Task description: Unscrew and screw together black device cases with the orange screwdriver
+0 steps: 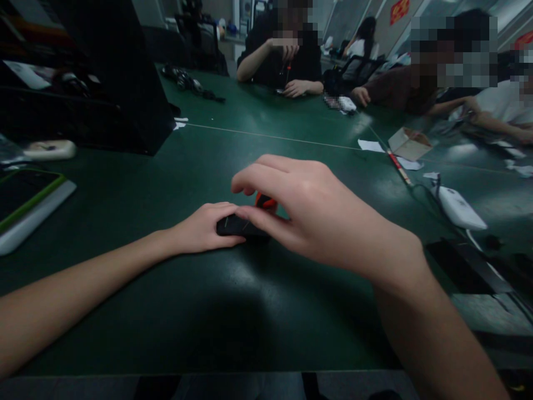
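Observation:
My left hand [210, 228] grips a small flat black object [236, 225] from its left end, thumb along the near side and fingers over the far side. The object lies on the green table; its exact kind does not show. Above its right end is my right hand [300, 205], fingers curled around an orange and black handle [265, 201] that looks like a screwdriver's. My right fingers and palm hide most of this tool. My right thumb tip comes close to the left fingertips.
A black box-like stand [120, 72] rises at the left, beyond a green-edged device [31, 194]. To the right are a white power strip [458, 206], a black flat case [466, 265] and a small cardboard box [410, 143]. Several people sit across the table; cables [189, 82] lie far left.

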A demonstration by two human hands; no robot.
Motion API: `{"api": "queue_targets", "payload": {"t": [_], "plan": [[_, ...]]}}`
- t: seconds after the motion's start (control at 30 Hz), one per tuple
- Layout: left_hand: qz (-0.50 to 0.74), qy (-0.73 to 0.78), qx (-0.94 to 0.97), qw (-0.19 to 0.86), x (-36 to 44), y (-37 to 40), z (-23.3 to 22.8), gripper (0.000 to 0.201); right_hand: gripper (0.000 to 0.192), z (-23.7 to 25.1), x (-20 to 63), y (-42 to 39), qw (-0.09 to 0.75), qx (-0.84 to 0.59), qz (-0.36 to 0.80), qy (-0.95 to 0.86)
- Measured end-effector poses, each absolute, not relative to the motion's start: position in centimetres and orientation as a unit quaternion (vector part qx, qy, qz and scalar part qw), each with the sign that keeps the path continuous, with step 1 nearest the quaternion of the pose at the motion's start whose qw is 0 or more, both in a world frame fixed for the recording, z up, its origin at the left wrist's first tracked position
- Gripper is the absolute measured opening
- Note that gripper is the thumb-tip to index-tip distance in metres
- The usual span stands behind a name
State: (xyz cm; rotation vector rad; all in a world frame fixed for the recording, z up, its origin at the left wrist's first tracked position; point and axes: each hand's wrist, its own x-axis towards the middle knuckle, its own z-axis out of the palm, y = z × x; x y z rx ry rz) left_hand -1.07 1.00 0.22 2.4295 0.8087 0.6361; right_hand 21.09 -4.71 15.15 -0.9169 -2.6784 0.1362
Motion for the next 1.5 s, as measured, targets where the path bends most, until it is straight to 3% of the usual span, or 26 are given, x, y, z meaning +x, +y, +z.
{"api": "queue_targets", "payload": {"t": [0.2,0.4,0.77,0.9,1.07,1.27,1.5], "plan": [[0.227,0.306,0.891,0.245,-1.1,1.0,0.1,0.044,0.045,15.0,21.1,-4.7,0.177,-0.283,0.079,-0.939],[0.237,0.295,0.892,0.246,-1.0,1.0,0.0,0.042,0.031,14.9,21.1,-4.7,0.173,-0.308,0.051,-0.934],[0.243,0.288,0.896,0.237,-1.2,1.1,0.0,0.041,0.053,15.0,20.5,-5.0,0.187,-0.299,0.073,-0.933],[0.247,0.287,0.893,0.243,-1.1,1.0,-0.1,0.042,0.057,15.5,20.3,-5.4,0.156,-0.302,0.089,-0.936],[0.243,0.297,0.889,0.249,-1.1,1.0,-0.2,0.043,0.051,15.7,20.2,-5.7,0.130,-0.346,0.055,-0.928],[0.248,0.291,0.893,0.236,-1.2,1.1,-0.4,0.043,0.057,15.6,20.7,-5.7,0.143,-0.298,0.081,-0.940],[0.238,0.293,0.896,0.236,-1.2,1.1,-0.3,0.043,0.033,15.4,20.6,-5.5,0.144,-0.345,0.050,-0.926]]}}
